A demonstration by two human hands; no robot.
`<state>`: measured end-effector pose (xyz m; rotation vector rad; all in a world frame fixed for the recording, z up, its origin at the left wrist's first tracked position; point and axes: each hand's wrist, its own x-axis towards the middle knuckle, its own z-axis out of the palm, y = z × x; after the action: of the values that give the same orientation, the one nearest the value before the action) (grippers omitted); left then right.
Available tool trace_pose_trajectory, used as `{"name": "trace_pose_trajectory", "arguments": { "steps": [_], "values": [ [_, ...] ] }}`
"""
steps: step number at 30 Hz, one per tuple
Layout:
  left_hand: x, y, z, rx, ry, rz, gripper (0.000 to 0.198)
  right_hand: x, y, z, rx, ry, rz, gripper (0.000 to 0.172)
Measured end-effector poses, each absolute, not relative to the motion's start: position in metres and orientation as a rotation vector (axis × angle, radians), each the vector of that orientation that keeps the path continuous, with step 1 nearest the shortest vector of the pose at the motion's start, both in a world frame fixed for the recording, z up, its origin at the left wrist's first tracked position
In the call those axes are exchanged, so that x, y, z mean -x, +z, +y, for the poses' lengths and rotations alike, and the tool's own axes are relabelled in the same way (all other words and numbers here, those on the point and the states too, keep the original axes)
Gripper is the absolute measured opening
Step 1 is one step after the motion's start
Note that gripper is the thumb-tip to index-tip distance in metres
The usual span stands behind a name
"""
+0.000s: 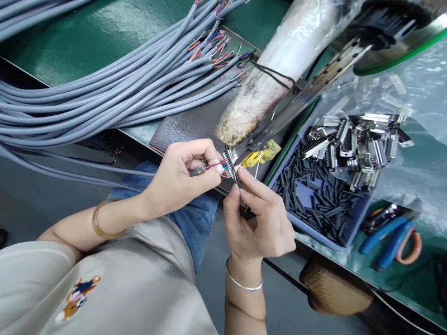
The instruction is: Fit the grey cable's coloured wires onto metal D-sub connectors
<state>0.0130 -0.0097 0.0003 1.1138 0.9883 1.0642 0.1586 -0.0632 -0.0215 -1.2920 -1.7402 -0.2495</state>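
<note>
My left hand (182, 175) is closed on the stripped end of a grey cable, with fine coloured wires (219, 166) fanning out past its fingertips. Those wires reach a small metal multi-pin connector (231, 160) at the table's front edge. My right hand (264, 216) is at the connector's lower right end, its index finger and thumb pinched around something thin and dark, too small to name. Just above, the dark tip of a long metal rod with a perforated sleeve (327, 73), like a soldering iron, points down toward the connector.
A thick bundle of grey cables (135, 80) covers the left side. A plastic-wrapped tube (284, 52) hangs over a dark board (170, 131). To the right are a bin (347, 245) of black sleeves and metal connectors (355, 140), blue-handled pliers (386, 238) and a yellow piece (261, 155).
</note>
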Motion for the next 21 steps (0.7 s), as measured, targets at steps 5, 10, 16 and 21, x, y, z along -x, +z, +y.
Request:
{"name": "trace_pose_trajectory", "arguments": {
  "steps": [5, 10, 16, 21],
  "values": [
    [-0.013, 0.001, -0.011, -1.129, 1.069, 1.024, 0.014, -0.156, -0.018, -0.060, 1.297, -0.173, -1.698, 0.019],
    [-0.013, 0.006, -0.012, -1.166, 1.101, 1.048, 0.014, -0.155, -0.012, -0.060, 1.332, -0.157, -1.690, 0.021],
    [-0.012, 0.007, -0.010, -1.143, 1.081, 1.012, 0.012, -0.156, -0.011, -0.063, 1.303, -0.226, -1.741, 0.019],
    [-0.010, 0.001, -0.011, -1.101, 1.037, 1.027, 0.014, -0.157, -0.016, -0.064, 1.279, -0.281, -1.826, 0.018]
  ]
}}
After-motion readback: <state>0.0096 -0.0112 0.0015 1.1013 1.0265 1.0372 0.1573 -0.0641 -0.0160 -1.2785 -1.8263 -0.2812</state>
